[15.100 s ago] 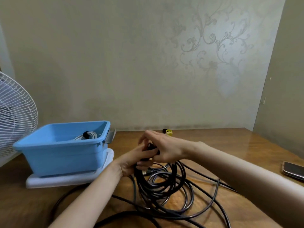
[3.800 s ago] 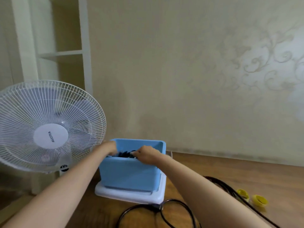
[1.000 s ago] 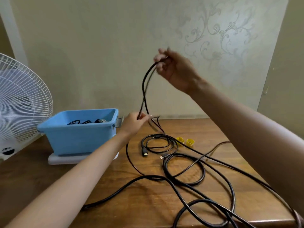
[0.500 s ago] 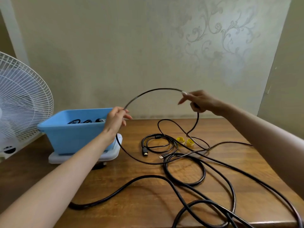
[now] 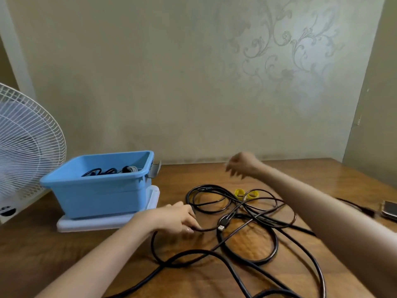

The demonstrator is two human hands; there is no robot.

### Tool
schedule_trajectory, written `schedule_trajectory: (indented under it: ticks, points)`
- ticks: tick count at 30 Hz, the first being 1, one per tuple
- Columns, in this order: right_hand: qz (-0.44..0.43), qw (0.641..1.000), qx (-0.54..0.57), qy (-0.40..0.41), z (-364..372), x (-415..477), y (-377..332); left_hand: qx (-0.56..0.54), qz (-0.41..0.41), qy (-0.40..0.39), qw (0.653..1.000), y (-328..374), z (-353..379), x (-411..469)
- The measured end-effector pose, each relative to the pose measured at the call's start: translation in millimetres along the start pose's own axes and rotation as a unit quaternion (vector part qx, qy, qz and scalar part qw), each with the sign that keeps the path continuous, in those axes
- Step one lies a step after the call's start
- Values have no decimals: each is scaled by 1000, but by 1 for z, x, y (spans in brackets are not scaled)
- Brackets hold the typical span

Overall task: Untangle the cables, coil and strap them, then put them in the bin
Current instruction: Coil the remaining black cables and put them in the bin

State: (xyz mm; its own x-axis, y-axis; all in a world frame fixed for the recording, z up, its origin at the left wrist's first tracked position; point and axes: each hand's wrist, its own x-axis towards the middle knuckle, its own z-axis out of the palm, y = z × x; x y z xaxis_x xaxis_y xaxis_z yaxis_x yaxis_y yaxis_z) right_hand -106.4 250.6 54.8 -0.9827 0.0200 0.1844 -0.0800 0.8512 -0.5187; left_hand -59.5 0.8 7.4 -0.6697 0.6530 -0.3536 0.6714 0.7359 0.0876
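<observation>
**Left hand on thin cable; tangle loose on table**

1. Left hand (image 5: 174,218): I find it low over the table (image 5: 322,175), just right of the bin (image 5: 96,196). Its fingers are curled down and pinch a thin cable (image 5: 206,229) against the wood. That cable runs right from the fingertips to a USB plug (image 5: 223,223) lying close by.

2. Right hand (image 5: 242,165): raised above the far side of the table and blurred. The fingers hang spread and slack, and I see nothing in them. The two hands are well apart.

3. Cables (image 5: 272,252): black, in overlapping loops on the table between the forearms, from the middle down to the near edge. None of these loops is strapped.

4. Strap rolls (image 5: 239,193): two, yellow, side by side at the far edge of the tangle, with a cable passing just in front.

5. Bin: blue, on the left of the table, standing on a white lid (image 5: 107,223). Coils (image 5: 111,171) lie inside, dark and one pale.

6. Surroundings: a white fan (image 5: 28,147) stands left of the bin. A phone (image 5: 390,209) lies at the right edge.
</observation>
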Motion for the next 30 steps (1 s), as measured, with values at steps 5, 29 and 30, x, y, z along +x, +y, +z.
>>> schedule_trajectory:
  ticks: [5, 29, 30]
  points:
    - [-10, 973, -173, -151, 78, 18, -17, -134, -13, 206, 969, -5, 1, 26]
    - [-189, 827, 525, 76, -124, -5, -57, -563, -87, 370, 734, -11, -70, 45]
    - [-159, 869, 461, 77, -122, -6, -48, -606, -63, 419, 673, -11, -79, 40]
